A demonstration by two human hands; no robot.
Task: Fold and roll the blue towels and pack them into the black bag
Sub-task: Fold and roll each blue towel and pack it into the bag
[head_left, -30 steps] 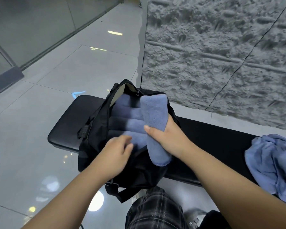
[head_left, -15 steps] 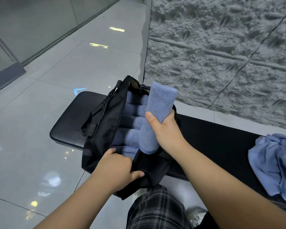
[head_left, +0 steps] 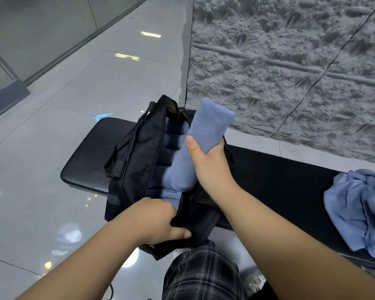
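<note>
Right hand (head_left: 210,167), grip wrapped round a rolled blue towel (head_left: 197,144), tilted, lower end inside the black bag (head_left: 139,152) on the worktop (head_left: 279,180). Left hand (head_left: 154,221) pinches the bag's near rim. Risk: soft terry roll unwinding against rolls already packed (head_left: 173,139); limp fabric mouth collapsing. Loose towels (head_left: 359,208) lie well right of the bag.
</note>
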